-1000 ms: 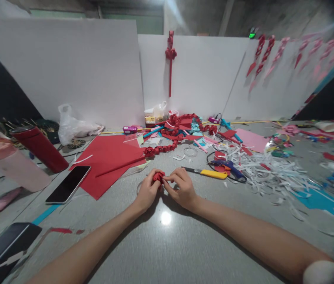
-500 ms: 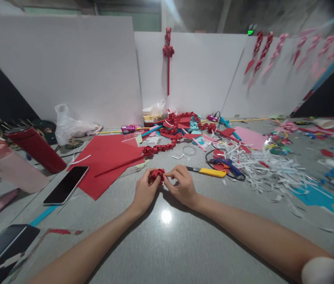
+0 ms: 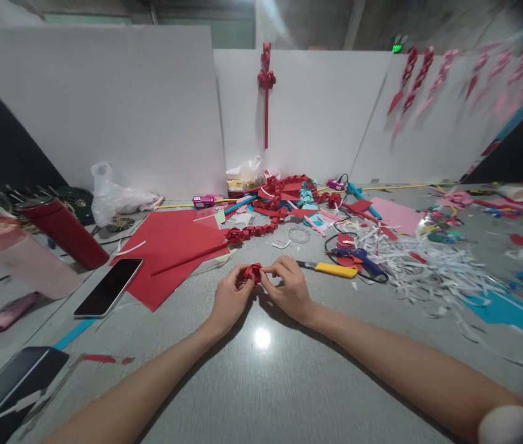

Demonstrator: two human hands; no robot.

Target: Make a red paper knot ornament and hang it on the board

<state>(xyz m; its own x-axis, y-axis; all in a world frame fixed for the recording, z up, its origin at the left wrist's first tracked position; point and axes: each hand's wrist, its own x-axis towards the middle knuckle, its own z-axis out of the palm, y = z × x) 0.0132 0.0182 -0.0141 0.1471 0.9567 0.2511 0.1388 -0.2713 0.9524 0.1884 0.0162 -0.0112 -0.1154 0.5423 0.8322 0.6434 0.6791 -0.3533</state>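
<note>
While both forearms (image 3: 160, 379) slant inward over the grey tabletop (image 3: 261, 394), the left hand (image 3: 231, 301) pinches a small folded red paper piece (image 3: 253, 272) between the hands and the right hand (image 3: 289, 290) grips its right side with thumb and fingertips, apparently shaping it, the next move calling for light, steady pressure.

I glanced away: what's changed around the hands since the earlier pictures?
The right hand has shifted slightly forward, hiding more of the yellow-handled knife; the red paper piece sits slightly further right. The left hand still holds it; the knife and phone stayed put.
</note>
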